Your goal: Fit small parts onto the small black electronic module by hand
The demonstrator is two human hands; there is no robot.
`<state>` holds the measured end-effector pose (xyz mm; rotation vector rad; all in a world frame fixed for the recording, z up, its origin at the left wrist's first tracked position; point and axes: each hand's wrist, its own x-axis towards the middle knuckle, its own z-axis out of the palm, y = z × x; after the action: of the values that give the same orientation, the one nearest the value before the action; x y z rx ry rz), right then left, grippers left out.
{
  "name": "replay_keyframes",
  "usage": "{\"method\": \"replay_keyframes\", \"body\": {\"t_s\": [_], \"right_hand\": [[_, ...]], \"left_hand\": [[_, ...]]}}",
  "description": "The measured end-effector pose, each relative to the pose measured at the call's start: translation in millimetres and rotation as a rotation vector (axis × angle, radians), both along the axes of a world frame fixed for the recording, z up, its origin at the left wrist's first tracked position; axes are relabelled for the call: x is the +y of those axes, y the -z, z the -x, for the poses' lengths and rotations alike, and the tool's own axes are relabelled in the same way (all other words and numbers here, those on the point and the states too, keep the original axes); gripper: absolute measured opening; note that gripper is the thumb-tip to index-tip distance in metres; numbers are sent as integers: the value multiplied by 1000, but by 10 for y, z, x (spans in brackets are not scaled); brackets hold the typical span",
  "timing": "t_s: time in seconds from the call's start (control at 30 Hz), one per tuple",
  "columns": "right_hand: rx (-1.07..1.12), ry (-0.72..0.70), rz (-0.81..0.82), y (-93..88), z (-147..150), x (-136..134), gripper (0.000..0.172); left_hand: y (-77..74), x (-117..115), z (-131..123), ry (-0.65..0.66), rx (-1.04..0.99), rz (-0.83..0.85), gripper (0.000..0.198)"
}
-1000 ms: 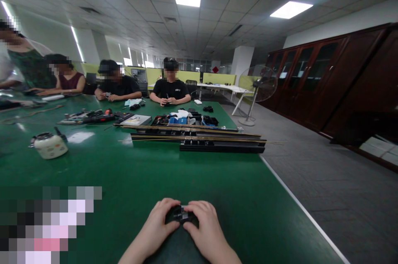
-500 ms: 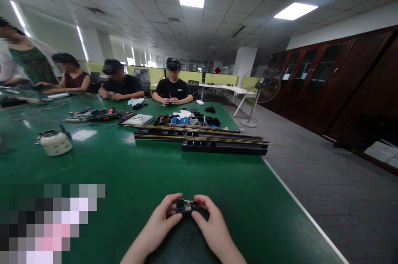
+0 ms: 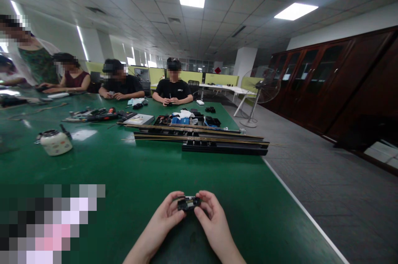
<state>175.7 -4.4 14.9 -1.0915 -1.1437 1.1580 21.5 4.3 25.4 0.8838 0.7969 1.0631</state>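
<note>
Between my two hands is a small black part (image 3: 188, 203) with a shiny metal strip along its far side; its exact kind is too small to make out. My left hand (image 3: 167, 215) grips its left end, thumb at the near side and fingers behind. On the right end, my right hand (image 3: 210, 214) pinches it the same way. Both hands hold the part just over the green tabletop (image 3: 130, 189), near the front. What the curled fingertips touch on the far side is partly hidden.
Long black rails (image 3: 224, 147) with thin brass-coloured rods lie across the table ahead. Behind them stands a box (image 3: 183, 120) of blue and white items. A cream pot (image 3: 56, 143) and tools (image 3: 102, 115) are at left. Several co-workers sit opposite; a fan (image 3: 258, 89) stands right.
The black part has risen slightly and tilted, showing more of its hollow upper face. Both hands have shifted a little with it. At far left, the standing person has moved slightly right.
</note>
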Motion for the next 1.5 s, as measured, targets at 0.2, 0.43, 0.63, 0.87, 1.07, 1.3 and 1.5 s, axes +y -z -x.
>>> {"method": "replay_keyframes", "body": {"t_s": [0.2,0.43,0.63,0.87,1.07,1.3,1.5], "right_hand": [[-33,-15,-8,3,-2,2,34],[-58,-15,-47,-31,-5,-13,31],[-91,1,-67,-51,-11,-22,30],[-113,-6,-76,-67,-13,-29,28],[-131,-10,-71,-65,-6,-30,28],[-157,13,-93,-69,-16,-30,27],[-163,13,-93,-56,-18,-28,26]], "left_hand": [[-12,1,17,21,-41,4,40],[-8,-21,-14,25,-83,22,44],[-6,-18,-28,22,-116,44,41],[-42,-44,-27,24,-129,57,38],[-12,-27,-33,7,-129,59,43],[13,-23,-39,1,-139,66,42],[-30,-48,-38,2,-136,83,38]]}}
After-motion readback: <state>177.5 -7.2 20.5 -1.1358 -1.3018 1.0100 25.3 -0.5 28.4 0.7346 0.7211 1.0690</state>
